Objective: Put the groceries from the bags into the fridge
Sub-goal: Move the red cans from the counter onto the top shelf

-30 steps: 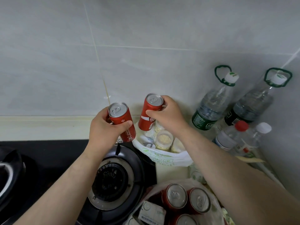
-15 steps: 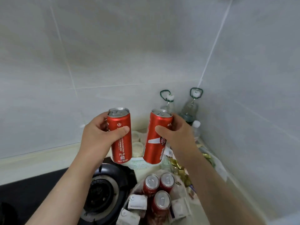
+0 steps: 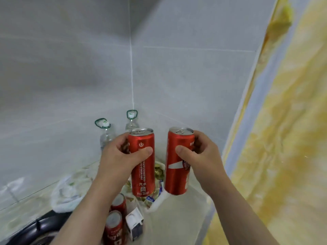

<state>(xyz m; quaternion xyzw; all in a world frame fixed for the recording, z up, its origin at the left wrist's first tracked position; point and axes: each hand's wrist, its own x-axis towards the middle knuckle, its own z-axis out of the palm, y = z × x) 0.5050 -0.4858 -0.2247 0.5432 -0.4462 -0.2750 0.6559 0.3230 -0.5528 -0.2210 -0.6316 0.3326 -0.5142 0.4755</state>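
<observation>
Two tall red cans were up in the air in front of the tiled wall corner, one in each of the hands. The left can (image 3: 142, 162) stood nearly upright, with the left hand (image 3: 120, 160) wrapped round its middle, thumb across the front and fingers behind. The right can (image 3: 177, 162) leaned a little, its bottom tipped toward the left can, and the right hand (image 3: 200, 160) was closed round its upper half with the thumb pressed on the red front. The two cans were side by side, near each other but not touching.

Below the left forearm, two more red cans (image 3: 115, 225) stood on their bases with silver tops showing, and a small white and blue carton (image 3: 134, 224) lay just beside them on the right. Under the held cans lay a heap of small wrapped items (image 3: 155, 175) in gold, blue and white, in what looked like a white plastic bag (image 3: 159, 200). To the left of the left forearm a second white bag (image 3: 65, 193) sat crumpled on the pale worktop (image 3: 177, 220).

Beyond the left hand, against the grey wall, stood two clear water bottles (image 3: 106, 134) with white caps and green carry loops. Below the left forearm a dark hob edge (image 3: 35, 228) showed. To the right of the right hand hung a blurred yellow and pale blue cloth or panel (image 3: 283, 138).
</observation>
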